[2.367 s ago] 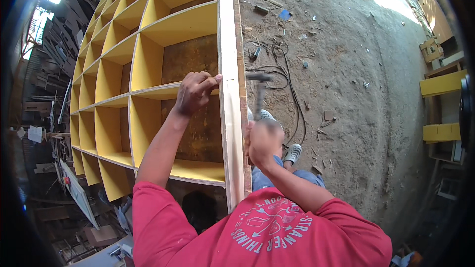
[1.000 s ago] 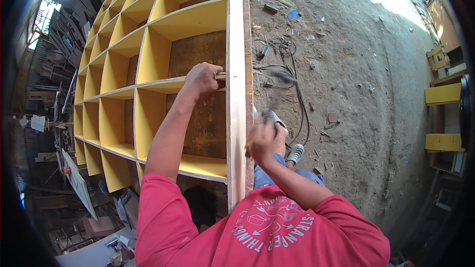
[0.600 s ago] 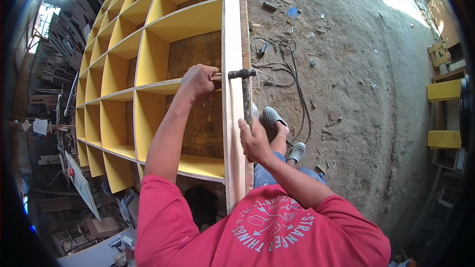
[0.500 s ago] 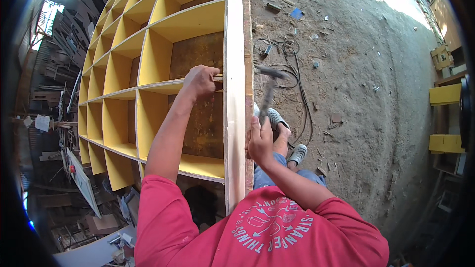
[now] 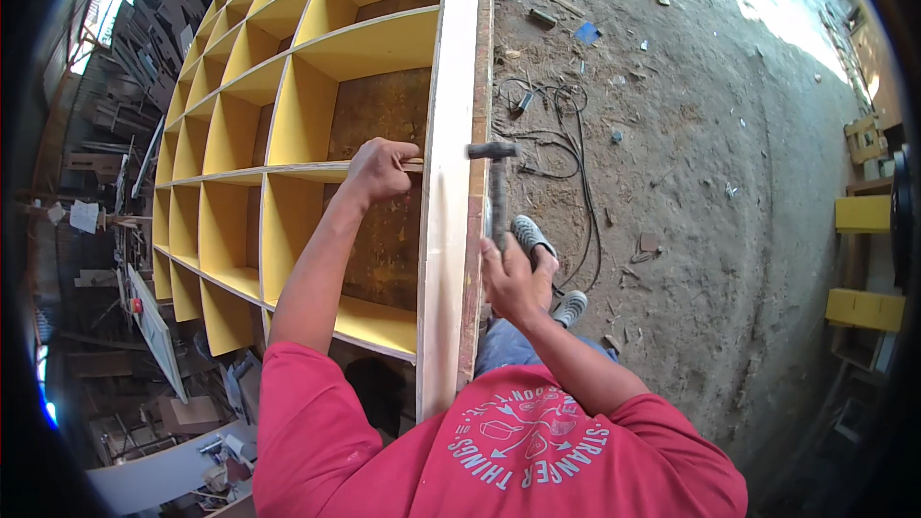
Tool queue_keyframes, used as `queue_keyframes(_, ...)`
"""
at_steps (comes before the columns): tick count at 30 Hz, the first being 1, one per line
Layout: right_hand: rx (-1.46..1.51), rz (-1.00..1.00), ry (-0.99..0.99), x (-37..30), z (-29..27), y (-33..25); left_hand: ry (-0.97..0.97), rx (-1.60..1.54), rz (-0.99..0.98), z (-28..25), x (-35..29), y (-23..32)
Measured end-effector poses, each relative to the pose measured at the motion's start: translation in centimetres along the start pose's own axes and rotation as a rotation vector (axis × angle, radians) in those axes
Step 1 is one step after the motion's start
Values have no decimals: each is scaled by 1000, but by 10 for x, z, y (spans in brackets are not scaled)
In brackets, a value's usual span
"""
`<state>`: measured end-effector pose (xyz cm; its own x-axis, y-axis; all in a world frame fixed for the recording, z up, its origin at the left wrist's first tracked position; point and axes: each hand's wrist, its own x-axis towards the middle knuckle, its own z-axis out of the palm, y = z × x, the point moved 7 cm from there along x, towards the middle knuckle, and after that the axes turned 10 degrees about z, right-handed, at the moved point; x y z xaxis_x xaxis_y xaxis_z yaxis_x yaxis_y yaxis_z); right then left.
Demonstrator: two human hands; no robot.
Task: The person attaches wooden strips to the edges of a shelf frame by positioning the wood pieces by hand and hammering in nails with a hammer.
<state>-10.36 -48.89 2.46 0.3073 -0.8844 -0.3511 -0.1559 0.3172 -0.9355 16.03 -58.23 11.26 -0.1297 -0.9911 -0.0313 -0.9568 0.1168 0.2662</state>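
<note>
My right hand is wrapped around the handle of a hammer. The hammer's dark head hangs at the right edge of a long pale wooden board; whether it touches the wood I cannot tell. On the other side of that board, my left hand is closed over the edge of a yellow divider panel, close to where it meets the board. The panel belongs to a large yellow grid frame with several open compartments. Any small thing between the left fingers is hidden.
Black cables lie coiled on the dirt floor to the right, among wood scraps and a blue piece. My sandalled feet stand below the board. Yellow boxes line the far right, and stacked timber fills the left.
The hammer has swung left, its head passing from over the floor to the board's edge. My left hand stays at the divider, and the whole view has shifted slightly.
</note>
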Motion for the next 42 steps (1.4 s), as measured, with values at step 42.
queue_keyframes(42,-314,212,-102,284,-100,-116,-449,-319,-454,139,120,-185)
